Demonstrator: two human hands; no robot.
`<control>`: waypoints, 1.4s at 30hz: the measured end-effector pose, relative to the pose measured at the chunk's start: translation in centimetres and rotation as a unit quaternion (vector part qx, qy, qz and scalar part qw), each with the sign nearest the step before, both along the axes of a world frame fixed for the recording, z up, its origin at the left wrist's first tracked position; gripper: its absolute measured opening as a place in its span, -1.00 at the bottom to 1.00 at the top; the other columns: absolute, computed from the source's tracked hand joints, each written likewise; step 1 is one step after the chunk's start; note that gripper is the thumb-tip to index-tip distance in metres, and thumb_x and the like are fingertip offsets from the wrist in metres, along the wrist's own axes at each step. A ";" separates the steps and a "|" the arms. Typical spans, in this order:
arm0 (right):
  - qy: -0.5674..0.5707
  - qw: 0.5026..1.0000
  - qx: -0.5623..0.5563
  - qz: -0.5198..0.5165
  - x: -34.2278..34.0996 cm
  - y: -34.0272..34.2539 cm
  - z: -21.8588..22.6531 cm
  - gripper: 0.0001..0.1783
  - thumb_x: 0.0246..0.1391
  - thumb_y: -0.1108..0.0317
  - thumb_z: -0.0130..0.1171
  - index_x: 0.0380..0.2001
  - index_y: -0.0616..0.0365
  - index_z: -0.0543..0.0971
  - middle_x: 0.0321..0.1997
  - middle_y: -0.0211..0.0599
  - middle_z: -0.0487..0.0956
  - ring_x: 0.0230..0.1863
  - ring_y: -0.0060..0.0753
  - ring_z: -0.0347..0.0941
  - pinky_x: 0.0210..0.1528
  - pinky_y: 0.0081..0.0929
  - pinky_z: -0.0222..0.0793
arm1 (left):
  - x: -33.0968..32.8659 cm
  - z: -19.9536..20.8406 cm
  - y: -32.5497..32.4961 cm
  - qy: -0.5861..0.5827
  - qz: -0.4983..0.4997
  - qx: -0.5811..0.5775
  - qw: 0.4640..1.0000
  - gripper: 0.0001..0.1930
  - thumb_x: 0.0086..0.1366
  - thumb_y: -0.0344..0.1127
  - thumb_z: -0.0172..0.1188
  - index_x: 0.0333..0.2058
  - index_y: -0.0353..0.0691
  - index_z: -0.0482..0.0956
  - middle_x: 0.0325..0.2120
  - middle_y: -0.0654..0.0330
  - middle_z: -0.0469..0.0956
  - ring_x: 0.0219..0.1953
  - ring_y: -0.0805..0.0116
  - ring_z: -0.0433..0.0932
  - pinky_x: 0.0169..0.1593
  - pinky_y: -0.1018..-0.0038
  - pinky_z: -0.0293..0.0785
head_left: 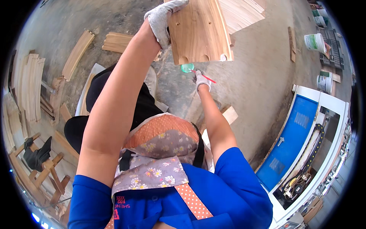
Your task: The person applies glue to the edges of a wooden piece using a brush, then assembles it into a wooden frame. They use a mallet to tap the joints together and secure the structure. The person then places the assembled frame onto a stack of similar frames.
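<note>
My left hand [162, 21], in a grey work glove, grips the left edge of a wooden board [200, 34] and holds it up. The board has two small holes in its face and several rounded notches along its near end; a whitish spot [223, 57] sits at the right notch. Lower down, my gloved right hand [203, 79] is closed around a thin red stick [208, 79]. The stick's far end reaches to a small green cup [187, 68] just beyond the board's near edge. Whether that end carries a brush is too small to tell.
Wooden boards lie at the upper right [244, 15] and left [78, 55], with a tall stack [32, 84] farther left. A blue-and-white machine [291, 133] stands at right, below white buckets [315, 42]. A wooden rack [49, 168] with dark cloth is at lower left.
</note>
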State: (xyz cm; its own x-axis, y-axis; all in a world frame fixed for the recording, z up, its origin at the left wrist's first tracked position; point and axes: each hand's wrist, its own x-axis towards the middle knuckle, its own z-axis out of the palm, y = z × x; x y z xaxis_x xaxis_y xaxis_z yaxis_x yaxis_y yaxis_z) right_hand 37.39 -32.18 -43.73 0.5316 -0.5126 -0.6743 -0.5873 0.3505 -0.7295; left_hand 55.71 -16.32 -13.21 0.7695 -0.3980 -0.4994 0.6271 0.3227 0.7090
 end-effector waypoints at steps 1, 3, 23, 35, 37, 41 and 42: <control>-0.005 1.000 0.001 0.013 0.3 0.1 -0.7 -0.77 0.16 0.24 0.06 -0.16 0.09 0.51 -0.50 -0.37 0.51 -0.58 -0.51 0.44 -0.50 -0.54 0.48 | -0.1 0.0 0.0 -0.004 0.001 0.004 1.000 -0.66 0.17 -0.16 0.22 -0.11 -0.15 0.51 -0.25 0.20 0.60 -0.26 0.35 0.62 -0.19 0.35 0.61; 0.003 0.998 -0.019 0.055 0.7 0.3 -1.8 -0.77 0.16 0.25 0.06 -0.17 0.09 0.51 -0.51 -0.38 0.50 -0.60 -0.53 0.42 -0.53 -0.56 0.45 | -0.2 0.1 0.1 0.009 -0.002 0.007 1.000 -0.66 0.17 -0.17 0.22 -0.10 -0.14 0.51 -0.25 0.21 0.60 -0.26 0.35 0.62 -0.19 0.34 0.61; -0.112 0.885 0.342 -0.297 -4.2 -2.4 3.0 -0.75 0.09 0.32 0.06 -0.15 0.10 0.53 -0.28 -0.16 0.61 -0.37 -0.27 0.57 -0.25 -0.23 0.59 | -0.3 -0.6 -0.3 -0.034 0.019 -0.020 0.999 -0.67 0.19 -0.20 0.20 -0.10 -0.21 0.51 -0.20 0.16 0.59 -0.21 0.37 0.61 -0.14 0.37 0.60; -0.424 0.854 0.244 -0.176 -10.7 -1.1 27.8 -0.72 0.07 0.23 0.14 -0.23 0.18 0.48 -0.24 -0.06 0.56 -0.35 -0.30 0.51 -0.29 -0.27 0.49 | -0.8 0.4 -1.2 0.004 0.020 0.000 1.000 -0.67 0.20 -0.20 0.18 -0.09 -0.19 0.49 -0.20 0.16 0.58 -0.23 0.27 0.60 -0.14 0.31 0.59; -0.440 0.880 0.148 -0.102 -9.8 0.2 30.3 -0.75 0.10 0.22 0.10 -0.22 0.12 0.48 -0.21 -0.09 0.54 -0.29 -0.35 0.47 -0.27 -0.28 0.50 | -0.5 0.2 -1.6 0.008 0.015 -0.015 1.000 -0.67 0.20 -0.20 0.17 -0.09 -0.20 0.49 -0.20 0.15 0.58 -0.22 0.26 0.60 -0.13 0.30 0.59; -0.431 0.902 -0.003 -0.033 -9.0 1.5 31.6 -0.73 0.11 0.31 0.08 -0.18 0.26 0.47 -0.14 0.03 0.52 -0.22 -0.21 0.52 -0.13 -0.14 0.52 | -1.0 0.4 -2.1 0.015 0.025 -0.008 1.000 -0.68 0.21 -0.21 0.16 -0.09 -0.19 0.49 -0.20 0.14 0.57 -0.21 0.27 0.60 -0.12 0.29 0.59; -0.418 0.907 -0.034 -0.029 -8.9 1.9 31.8 -0.73 0.10 0.34 0.09 -0.18 0.29 0.46 -0.13 0.05 0.52 -0.21 -0.18 0.53 -0.10 -0.12 0.52 | -0.9 0.2 -2.0 0.016 0.023 -0.013 1.000 -0.67 0.20 -0.21 0.17 -0.08 -0.19 0.49 -0.20 0.14 0.58 -0.20 0.27 0.60 -0.12 0.29 0.58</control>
State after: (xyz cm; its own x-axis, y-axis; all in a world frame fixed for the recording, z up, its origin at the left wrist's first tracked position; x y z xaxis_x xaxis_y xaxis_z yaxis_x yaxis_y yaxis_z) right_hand 28.53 -30.32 -11.89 0.8137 -0.5812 -0.0138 0.1989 0.3005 -0.9328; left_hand 54.80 -18.36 -12.96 0.7709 -0.3747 -0.5151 0.6338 0.3696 0.6795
